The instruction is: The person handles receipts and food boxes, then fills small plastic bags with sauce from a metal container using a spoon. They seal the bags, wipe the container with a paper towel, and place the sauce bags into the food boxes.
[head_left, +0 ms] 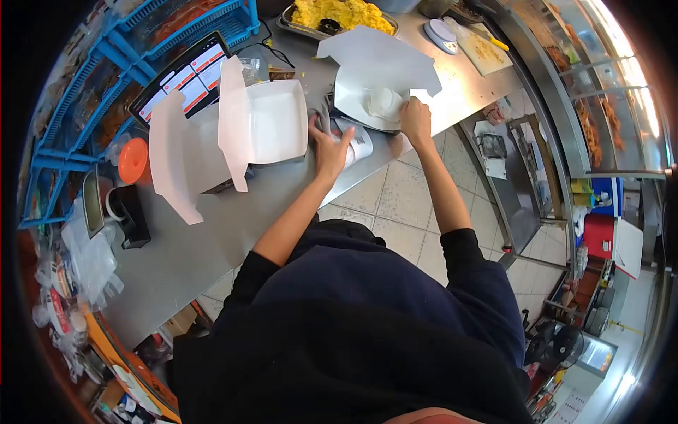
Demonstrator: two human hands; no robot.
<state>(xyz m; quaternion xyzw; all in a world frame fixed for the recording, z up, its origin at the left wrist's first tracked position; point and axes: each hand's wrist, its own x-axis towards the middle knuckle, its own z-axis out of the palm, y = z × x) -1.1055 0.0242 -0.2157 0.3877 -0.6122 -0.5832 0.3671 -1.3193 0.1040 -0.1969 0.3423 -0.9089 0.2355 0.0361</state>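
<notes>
My right hand (417,121) is closed, fingers curled together at the right edge of an open white takeaway box (385,63); what they pinch is hidden. Inside that box lies a small white, crumpled-looking piece (385,103). My left hand (330,150) has its fingers and thumb spread at the counter's front side. Its thumb lies against a white item with a printed label (359,145), just below the box. Left of this hand stand two more open white boxes, one (277,120) in front of the other (208,141).
Behind the boxes are a tablet (185,79) with order tiles and blue crates (152,42). A tray of yellow food (342,15), a scale (441,35) and a cutting board (484,53) line the back. An orange lid (133,160) and a black dispenser (129,215) stand left.
</notes>
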